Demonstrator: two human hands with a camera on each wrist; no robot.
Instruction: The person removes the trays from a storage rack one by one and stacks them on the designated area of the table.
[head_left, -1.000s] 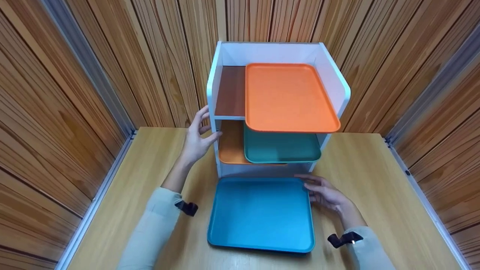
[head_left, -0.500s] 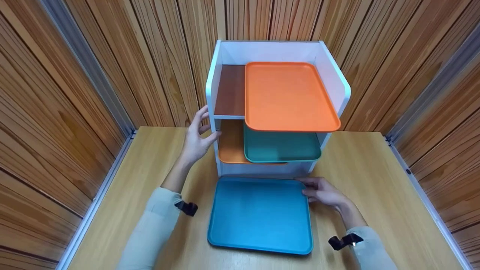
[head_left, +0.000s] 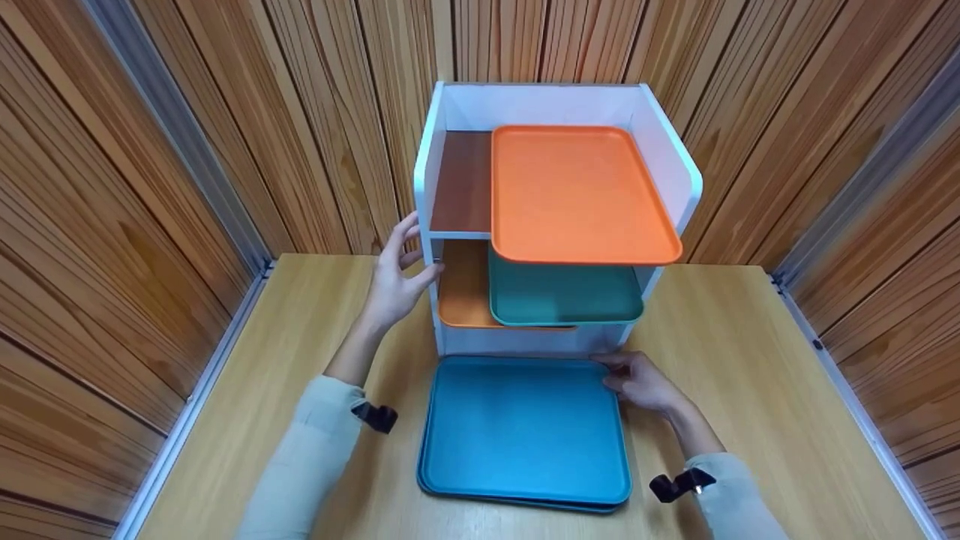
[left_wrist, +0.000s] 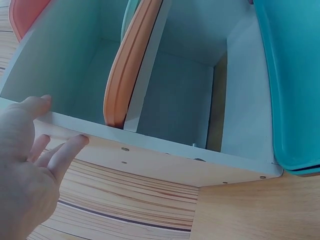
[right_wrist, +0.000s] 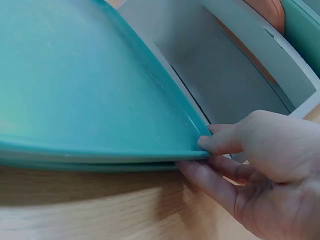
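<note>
My right hand (head_left: 646, 382) pinches the far right corner of the upper blue tray (head_left: 525, 427). In the right wrist view the thumb (right_wrist: 220, 141) lies on its rim and a finger is underneath. A second blue tray (right_wrist: 90, 166) lies below, slightly offset, with a thin gap at that corner. My left hand (head_left: 395, 277) holds the left side panel of a white shelf unit (head_left: 425, 180), thumb at the front edge and fingers outside. An orange tray (head_left: 581, 195) rests on the unit's top level. A green tray (head_left: 566, 292) sits over another orange tray (head_left: 461, 300) on the level below.
The unit's bottom compartment (left_wrist: 175, 100) opens right behind the blue trays. Everything stands on a wooden table (head_left: 750, 390). Wood-plank walls (head_left: 315, 112) with metal strips at the corners enclose the back and both sides.
My right fingers have closed from a loose spread onto the tray's corner. The upper blue tray has shifted slightly, so the lower one's edge shows at the left and front. The left hand stays put.
</note>
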